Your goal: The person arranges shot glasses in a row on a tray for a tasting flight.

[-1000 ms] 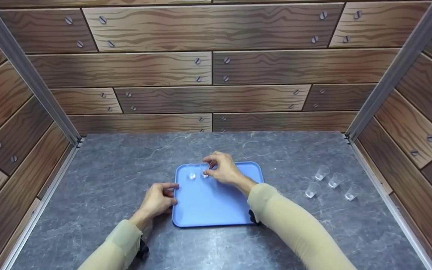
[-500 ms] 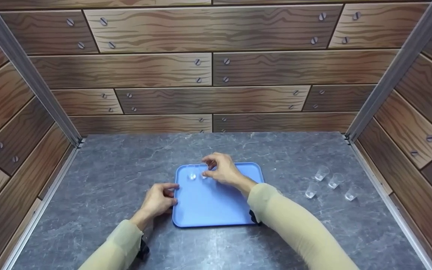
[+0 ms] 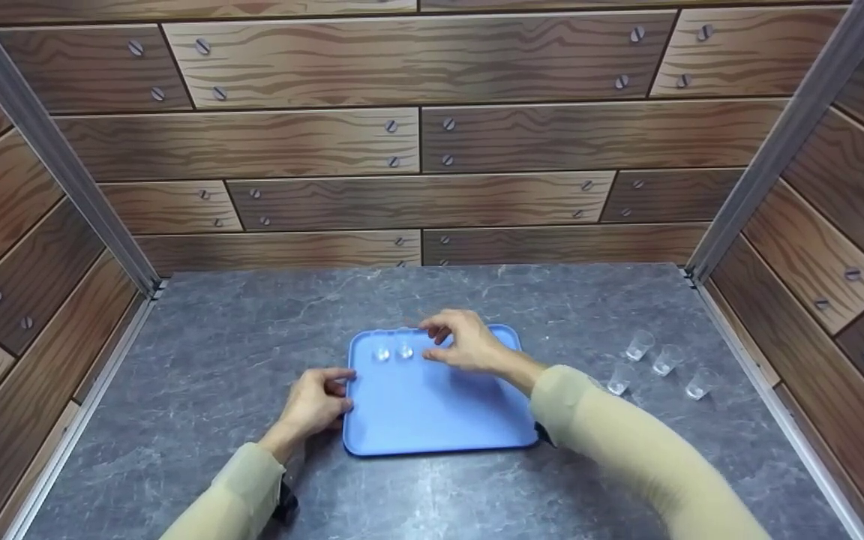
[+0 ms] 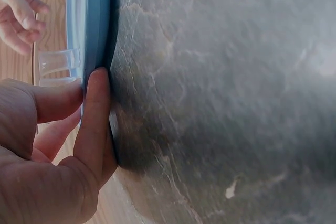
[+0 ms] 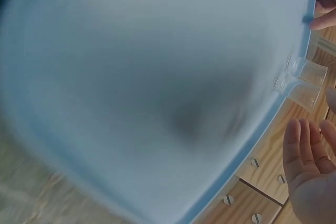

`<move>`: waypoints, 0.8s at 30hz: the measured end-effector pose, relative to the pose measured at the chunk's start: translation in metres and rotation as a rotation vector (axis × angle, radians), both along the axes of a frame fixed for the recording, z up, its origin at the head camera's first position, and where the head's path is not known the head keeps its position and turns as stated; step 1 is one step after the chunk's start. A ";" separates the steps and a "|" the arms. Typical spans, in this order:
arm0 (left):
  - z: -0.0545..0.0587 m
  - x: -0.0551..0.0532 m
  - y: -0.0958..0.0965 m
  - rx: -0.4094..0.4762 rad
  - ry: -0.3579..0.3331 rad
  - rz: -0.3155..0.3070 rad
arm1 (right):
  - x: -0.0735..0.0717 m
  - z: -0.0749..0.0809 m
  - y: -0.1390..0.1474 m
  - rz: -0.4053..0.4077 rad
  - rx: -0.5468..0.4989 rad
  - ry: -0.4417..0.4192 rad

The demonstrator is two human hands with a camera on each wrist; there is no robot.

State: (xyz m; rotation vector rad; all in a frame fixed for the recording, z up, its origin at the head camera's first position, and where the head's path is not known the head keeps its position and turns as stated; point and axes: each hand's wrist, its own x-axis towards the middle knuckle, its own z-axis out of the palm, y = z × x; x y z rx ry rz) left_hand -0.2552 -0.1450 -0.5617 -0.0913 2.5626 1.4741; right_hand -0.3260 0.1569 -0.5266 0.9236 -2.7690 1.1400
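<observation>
Mid-frame, the empty right grip [image 3: 468,341] is spread wide near two cups [image 3: 404,349]; the left grip [image 3: 313,401] touches the tray [image 3: 432,420], maybe pinching it.

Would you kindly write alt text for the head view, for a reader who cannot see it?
A person's empty right hand hovers over a blue tray, beside two small clear cups near its far left corner; the left hand holds the tray's left edge. Four more cups stand to the right on a gray marbled table.

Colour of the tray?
Plain blue. The tray shows best in the head view.
</observation>
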 end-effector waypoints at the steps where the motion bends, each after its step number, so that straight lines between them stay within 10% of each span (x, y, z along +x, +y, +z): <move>1: 0.000 0.000 0.000 0.000 0.004 -0.003 | 0.002 0.001 0.004 0.010 0.005 0.003; 24: 0.000 0.001 0.000 -0.006 -0.015 0.003 | 0.039 0.030 0.128 -0.010 0.077 -0.014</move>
